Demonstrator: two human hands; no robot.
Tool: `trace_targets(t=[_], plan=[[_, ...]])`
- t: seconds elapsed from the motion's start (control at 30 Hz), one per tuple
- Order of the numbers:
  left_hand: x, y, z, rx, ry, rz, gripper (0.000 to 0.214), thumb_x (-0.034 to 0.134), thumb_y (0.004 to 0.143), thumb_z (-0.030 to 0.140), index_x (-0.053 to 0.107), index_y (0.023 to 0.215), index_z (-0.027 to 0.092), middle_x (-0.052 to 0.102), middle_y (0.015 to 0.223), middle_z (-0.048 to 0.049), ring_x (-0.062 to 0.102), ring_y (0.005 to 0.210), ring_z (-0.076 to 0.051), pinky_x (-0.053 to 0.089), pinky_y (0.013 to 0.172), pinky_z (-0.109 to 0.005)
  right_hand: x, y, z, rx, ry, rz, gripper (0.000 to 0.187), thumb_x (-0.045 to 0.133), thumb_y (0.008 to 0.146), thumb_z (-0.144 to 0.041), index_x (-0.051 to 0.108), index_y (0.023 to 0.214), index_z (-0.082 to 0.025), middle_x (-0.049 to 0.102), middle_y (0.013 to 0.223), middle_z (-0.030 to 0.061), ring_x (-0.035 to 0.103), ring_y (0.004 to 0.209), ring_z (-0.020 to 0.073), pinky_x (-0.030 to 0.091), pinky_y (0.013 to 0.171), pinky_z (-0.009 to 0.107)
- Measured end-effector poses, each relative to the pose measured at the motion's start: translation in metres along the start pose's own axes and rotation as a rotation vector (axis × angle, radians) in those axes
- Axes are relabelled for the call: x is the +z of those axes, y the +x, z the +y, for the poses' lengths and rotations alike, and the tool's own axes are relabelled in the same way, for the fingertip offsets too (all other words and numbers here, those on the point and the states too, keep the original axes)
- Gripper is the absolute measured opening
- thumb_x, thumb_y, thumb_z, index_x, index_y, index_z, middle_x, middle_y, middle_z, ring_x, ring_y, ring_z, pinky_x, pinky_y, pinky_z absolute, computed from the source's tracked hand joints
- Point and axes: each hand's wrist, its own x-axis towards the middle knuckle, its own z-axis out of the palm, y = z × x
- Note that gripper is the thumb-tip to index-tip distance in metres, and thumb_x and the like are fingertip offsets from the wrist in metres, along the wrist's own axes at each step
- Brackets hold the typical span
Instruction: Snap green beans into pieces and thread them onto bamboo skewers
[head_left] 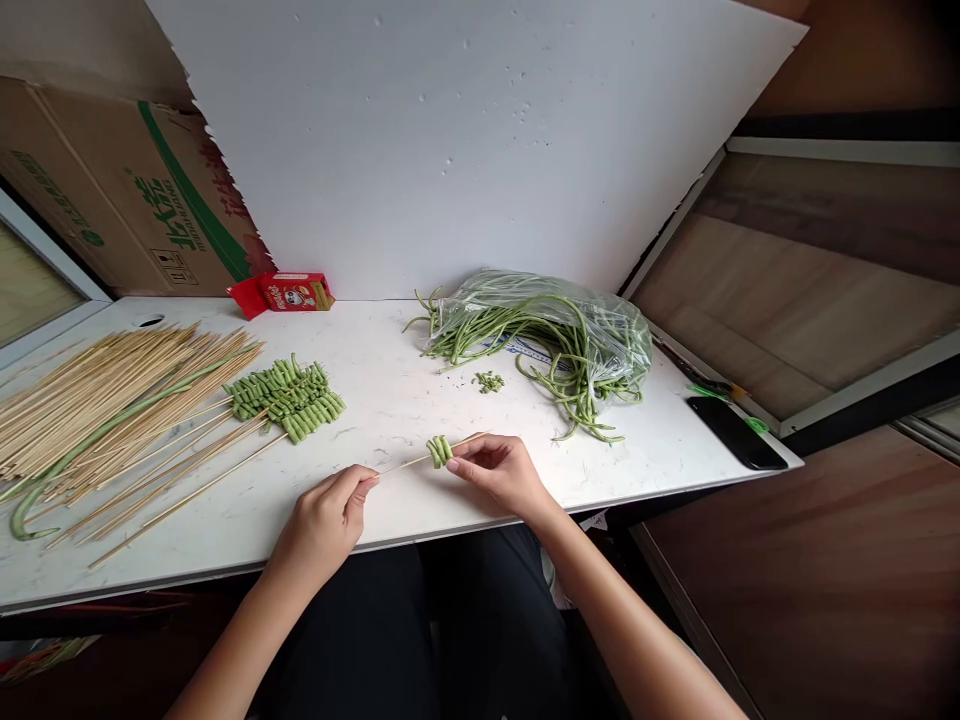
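Between thumb and fingers, my left hand [322,515] pinches a thin wooden skewer [401,466] above the table's front edge. A few short pieces of long green bean [439,451] are threaded side by side on that skewer. My right hand [502,470] is closed around its far end, thumb against the bean pieces. Left of my hands lie several finished-looking bean skewers [289,398], their cut pieces packed in rows. Whole long beans [517,325] spill from a clear plastic bag [615,335] farther back.
Many bare wooden skewers [97,390] are heaped at the left, with one long bean [120,425] across them. A red box [296,293] stands at the back. Small bean trimmings [489,382] lie mid-table. A black phone [735,433] and scissors [697,370] are at the right edge.
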Motion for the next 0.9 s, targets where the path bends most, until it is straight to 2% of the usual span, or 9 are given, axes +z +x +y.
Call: trace_targets(t=[0.1,0.2,0.37,0.47,0.53,0.6,0.73,0.8,0.9], plan=[[-0.002,0.002,0.003,-0.031,-0.004,0.001,0.019,0.05,0.108,0.028,0.066,0.098,0.023,0.077,0.085,-0.002,0.072,0.068,-0.017,0.053,0.064,-0.025,-0.008,0.002,-0.006,0.029,-0.005,0.023,0.036,0.093,0.074,-0.045,0.084,0.099,-0.02,0.083,0.106,0.0095,0.078,0.097,0.0248,0.063,0.089,0.036],[-0.004,0.004,0.005,-0.054,-0.012,0.013,0.02,0.049,0.109,0.029,0.064,0.097,0.023,0.075,0.081,-0.0013,0.07,0.067,-0.016,0.051,0.064,-0.026,-0.028,0.001,-0.023,0.005,-0.177,0.075,0.038,0.089,0.079,-0.048,0.084,0.103,-0.02,0.082,0.112,0.0106,0.077,0.101,0.0257,0.061,0.09,0.037],[-0.005,0.008,0.006,-0.091,-0.011,0.058,0.02,0.05,0.108,0.028,0.064,0.097,0.022,0.074,0.088,-0.0034,0.069,0.074,-0.017,0.051,0.07,-0.027,-0.091,-0.009,-0.055,-0.084,-0.734,0.345,0.034,0.076,0.089,-0.053,0.084,0.098,-0.022,0.082,0.104,0.0124,0.073,0.092,0.03,0.056,0.073,0.039],[-0.005,0.011,0.006,-0.111,-0.029,0.106,0.021,0.05,0.108,0.027,0.066,0.098,0.021,0.072,0.095,-0.0063,0.07,0.084,-0.019,0.052,0.074,-0.027,-0.128,-0.016,-0.06,-0.14,-1.138,0.484,0.032,0.072,0.09,-0.05,0.081,0.092,-0.02,0.08,0.094,0.013,0.069,0.088,0.0323,0.054,0.081,0.046],[-0.005,0.011,0.005,-0.123,-0.043,0.131,0.02,0.05,0.107,0.027,0.068,0.099,0.02,0.072,0.098,-0.0075,0.069,0.089,-0.02,0.053,0.075,-0.027,-0.143,-0.016,-0.058,-0.144,-1.354,0.495,0.031,0.068,0.093,-0.048,0.08,0.091,-0.02,0.079,0.095,0.0144,0.066,0.096,0.0352,0.053,0.08,0.046],[-0.004,0.011,0.004,-0.128,-0.052,0.138,0.02,0.051,0.107,0.027,0.069,0.1,0.02,0.071,0.1,-0.0078,0.069,0.091,-0.02,0.053,0.076,-0.028,-0.147,-0.013,-0.055,-0.08,-1.52,0.44,0.032,0.066,0.095,-0.047,0.079,0.09,-0.018,0.078,0.096,0.0164,0.063,0.103,0.0374,0.052,0.077,0.044],[-0.001,0.009,0.0,-0.13,-0.053,0.139,0.022,0.05,0.108,0.029,0.069,0.101,0.02,0.07,0.101,-0.0072,0.068,0.091,-0.02,0.052,0.079,-0.03,-0.133,0.001,-0.056,0.172,-1.739,0.296,0.029,0.068,0.097,-0.04,0.078,0.097,-0.013,0.076,0.104,0.0203,0.061,0.111,0.0394,0.052,0.081,0.043],[0.001,0.009,-0.002,-0.144,-0.061,0.138,0.022,0.051,0.107,0.03,0.07,0.1,0.02,0.07,0.1,-0.0066,0.068,0.089,-0.019,0.052,0.077,-0.03,-0.126,0.01,-0.061,0.26,-1.786,0.264,0.023,0.065,0.098,-0.031,0.077,0.101,-0.011,0.075,0.108,0.0216,0.061,0.115,0.0391,0.052,0.084,0.043],[0.001,0.009,-0.004,-0.172,-0.082,0.129,0.024,0.051,0.107,0.031,0.07,0.099,0.02,0.07,0.097,-0.006,0.068,0.086,-0.019,0.052,0.076,-0.03,-0.127,0.024,-0.073,0.294,-1.79,0.23,0.019,0.06,0.098,-0.021,0.077,0.094,-0.013,0.077,0.103,0.0211,0.062,0.115,0.0374,0.052,0.084,0.04]])
